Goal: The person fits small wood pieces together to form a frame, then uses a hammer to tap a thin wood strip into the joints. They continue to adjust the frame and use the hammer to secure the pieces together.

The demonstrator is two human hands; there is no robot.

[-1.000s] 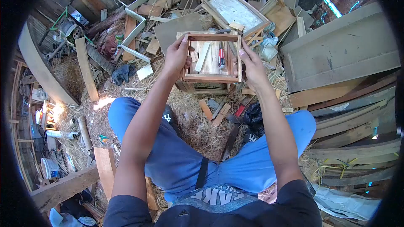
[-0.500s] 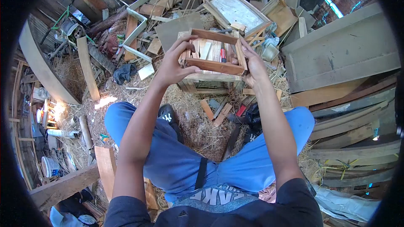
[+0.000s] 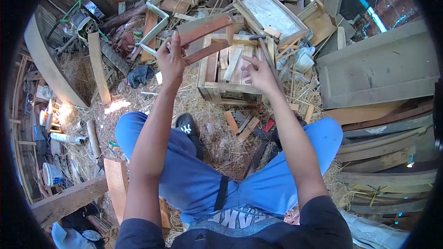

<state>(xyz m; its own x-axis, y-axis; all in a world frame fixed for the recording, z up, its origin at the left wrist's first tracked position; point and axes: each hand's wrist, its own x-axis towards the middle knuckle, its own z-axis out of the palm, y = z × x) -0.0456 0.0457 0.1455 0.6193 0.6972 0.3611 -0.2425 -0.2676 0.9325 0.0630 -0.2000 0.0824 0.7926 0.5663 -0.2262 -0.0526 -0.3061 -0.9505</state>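
Observation:
My left hand grips one end of a small rectangular wooden frame, its thumb up along the side. The frame is tilted in the air, left of and above a slatted wooden crate. Over the crate's top, my right hand has its fingers apart, the index finger stretched out, with nothing visible in them. Just left of those fingers, a pale wood strip lies on the slats. A hammer rests on the crate's right side, its handle running beside my right hand.
Scrap wood and a framed panel are piled behind the crate. A large grey board leans at right above stacked planks. Wood offcuts and a red-handled tool lie on straw between my feet.
My right hand has let go of the frame and moved down over the crate. My left hand has carried the frame leftward and tilted it. The red screwdriver no longer shows.

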